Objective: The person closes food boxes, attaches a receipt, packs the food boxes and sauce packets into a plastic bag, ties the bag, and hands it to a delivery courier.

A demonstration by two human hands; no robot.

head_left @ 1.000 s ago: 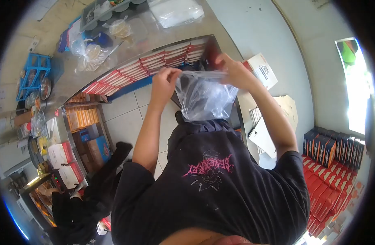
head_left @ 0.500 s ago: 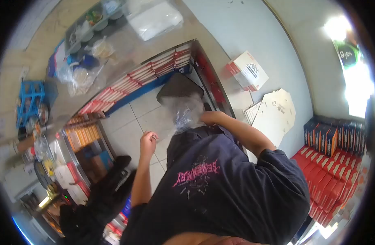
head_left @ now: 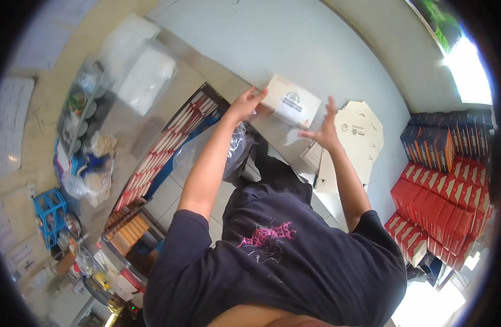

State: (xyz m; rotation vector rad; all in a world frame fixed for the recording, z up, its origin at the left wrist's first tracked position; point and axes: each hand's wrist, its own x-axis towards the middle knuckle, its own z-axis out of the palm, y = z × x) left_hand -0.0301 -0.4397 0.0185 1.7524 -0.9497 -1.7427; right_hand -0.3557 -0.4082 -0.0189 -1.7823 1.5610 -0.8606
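A small white and red box (head_left: 294, 103) with black print on its face sits on the pale grey counter. At its left end, my left hand (head_left: 246, 104) has its fingers apart and the fingertips at the box's edge. Just off the lower right corner, my right hand (head_left: 324, 131) is open, with thumb and fingers spread wide and nothing in it. A clear plastic bag (head_left: 240, 144) hangs beside and partly behind my left forearm; what supports it is hidden.
Flat cream carton blanks (head_left: 354, 139) lie right of my right hand. Red boxes (head_left: 438, 212) and dark blue boxes (head_left: 425, 147) are stacked at the far right. A shelf of red and white boxes (head_left: 158, 152) and white plastic-wrapped packs (head_left: 147, 79) are on the left.
Both hands have moved up to the box on the counter. My right hand has left the plastic bag, and my left hand has risen from low on the left. The view has shifted.
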